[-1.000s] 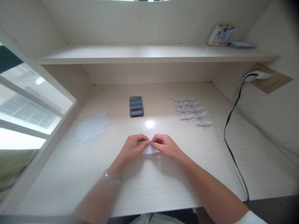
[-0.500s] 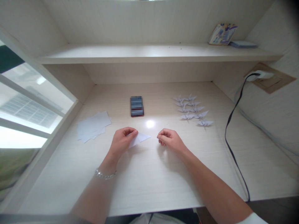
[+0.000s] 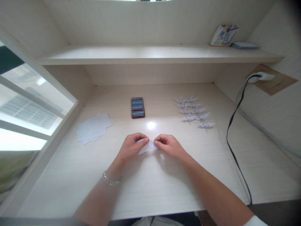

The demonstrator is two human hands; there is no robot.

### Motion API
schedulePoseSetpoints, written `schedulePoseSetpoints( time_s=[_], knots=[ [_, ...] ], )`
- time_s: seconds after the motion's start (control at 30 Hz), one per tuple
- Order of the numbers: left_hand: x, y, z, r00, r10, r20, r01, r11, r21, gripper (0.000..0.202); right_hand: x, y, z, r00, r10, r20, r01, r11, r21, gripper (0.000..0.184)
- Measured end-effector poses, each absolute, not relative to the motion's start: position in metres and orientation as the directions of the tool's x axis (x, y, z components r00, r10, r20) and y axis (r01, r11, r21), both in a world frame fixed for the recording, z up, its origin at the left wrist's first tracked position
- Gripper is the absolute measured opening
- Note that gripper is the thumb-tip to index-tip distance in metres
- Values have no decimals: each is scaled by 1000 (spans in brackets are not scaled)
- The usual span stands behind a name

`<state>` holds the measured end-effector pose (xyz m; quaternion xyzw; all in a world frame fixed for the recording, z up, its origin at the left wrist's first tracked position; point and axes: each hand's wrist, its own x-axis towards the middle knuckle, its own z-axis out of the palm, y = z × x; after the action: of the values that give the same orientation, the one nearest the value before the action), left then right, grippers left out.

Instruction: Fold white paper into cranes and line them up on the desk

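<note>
A small folded piece of white paper (image 3: 146, 148) is held between my two hands over the middle of the desk. My left hand (image 3: 134, 145) pinches its left part between thumb and fingers. At its right end, my right hand (image 3: 168, 144) pinches the paper too, fingertips closed. Parts of the paper are hidden behind the fingers. To the right stand several folded paper cranes (image 3: 192, 110) grouped in rows. On the left lies a loose pile of white paper sheets (image 3: 94, 127).
A dark phone-like object (image 3: 137, 107), its face pixelated, lies behind my hands. A black cable (image 3: 231, 122) runs from a wall socket (image 3: 275, 82) down the desk's right side. Above, a shelf (image 3: 150, 51) holds a colourful small box (image 3: 224, 35) and a flat bluish item (image 3: 245, 45).
My left hand has moved right and slightly nearer me with the folded paper. My right hand has closed on the paper's right end; before, it was apart from it.
</note>
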<state>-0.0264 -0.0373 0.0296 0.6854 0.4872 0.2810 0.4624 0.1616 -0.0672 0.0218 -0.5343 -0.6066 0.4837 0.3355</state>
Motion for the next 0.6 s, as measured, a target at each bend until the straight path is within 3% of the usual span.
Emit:
schedulePoseSetpoints(
  time_s=[0.13,0.23,0.4,0.6],
  knots=[
    [-26,-39,30,320,944,-84,417,-60,907,29,160,-66,21,-155,983,-97,202,-64,-977,16],
    [-26,-39,27,256,961,-103,313,18,950,30,158,-65,19,-110,989,-102,88,-92,-992,19],
    [-22,-40,22,389,904,-179,182,115,977,28,156,-64,19,-26,999,-42,-11,-42,-999,16],
    [-15,-45,21,452,873,-185,228,87,970,30,154,-65,19,-52,996,-71,-30,-72,-997,15]
  ],
)
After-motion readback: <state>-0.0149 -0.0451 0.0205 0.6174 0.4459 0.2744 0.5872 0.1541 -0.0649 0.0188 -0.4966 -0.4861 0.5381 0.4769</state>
